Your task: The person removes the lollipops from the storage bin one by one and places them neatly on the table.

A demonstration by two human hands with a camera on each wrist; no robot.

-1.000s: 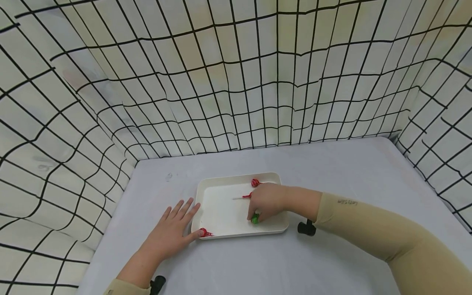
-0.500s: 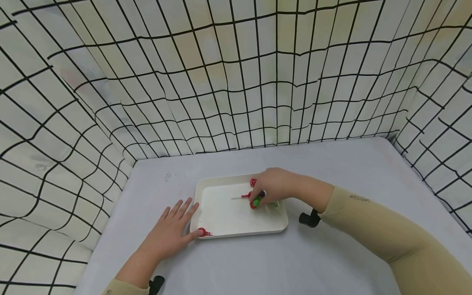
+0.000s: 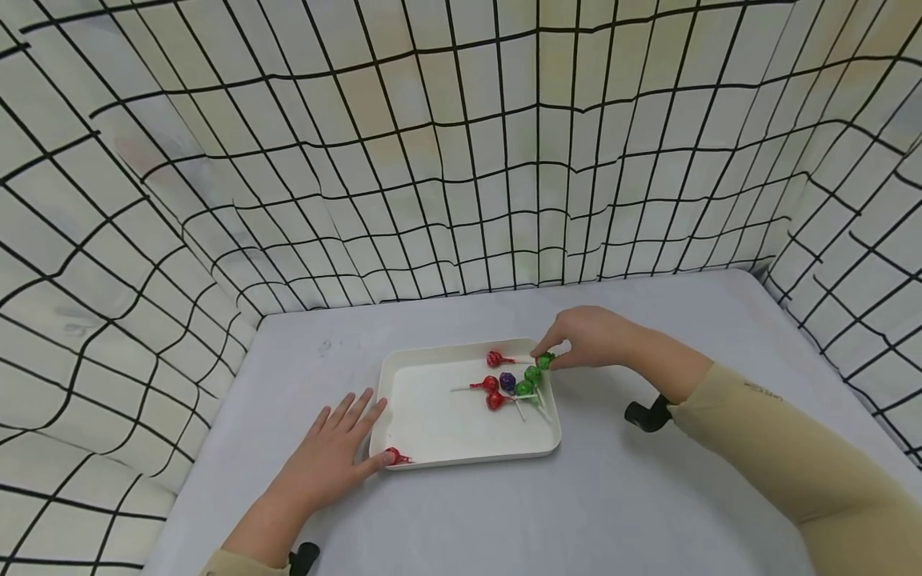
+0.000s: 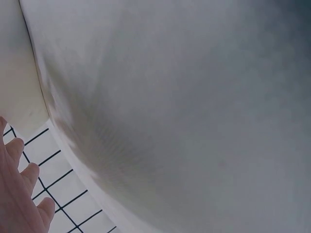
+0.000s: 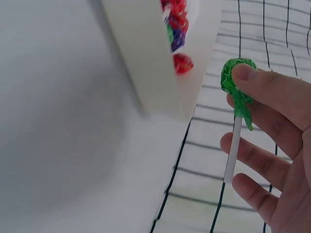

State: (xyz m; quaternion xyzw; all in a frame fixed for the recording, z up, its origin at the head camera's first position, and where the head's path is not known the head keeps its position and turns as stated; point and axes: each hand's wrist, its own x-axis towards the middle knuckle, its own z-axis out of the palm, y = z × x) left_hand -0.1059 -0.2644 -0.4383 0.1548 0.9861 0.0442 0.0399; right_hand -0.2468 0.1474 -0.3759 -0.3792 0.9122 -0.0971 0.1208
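Observation:
My right hand (image 3: 594, 336) pinches a green-wrapped lollipop (image 5: 236, 77) between thumb and forefinger at the far right corner of a white tray (image 3: 432, 424). In the right wrist view its white stick hangs past the other fingers. In the tray, two green lollipops (image 3: 532, 374), a purple lollipop (image 3: 507, 382) and two red lollipops (image 3: 495, 401) lie bunched right of centre. Another red lollipop (image 3: 494, 359) lies along the far rim. My left hand (image 3: 327, 460) rests flat with spread fingers at the tray's left side, its thumb at a red lollipop (image 3: 396, 457) in the near left corner.
The tray stands on a table with a white cover (image 3: 461, 520). White walls with a black grid (image 3: 475, 160) rise behind the table and along both sides. A black wrist camera mount (image 3: 648, 414) hangs under my right wrist.
My right hand has moved from inside the tray to its far right corner, now with a green lollipop. The bunch of lollipops it covered shows now. My left hand stays put.

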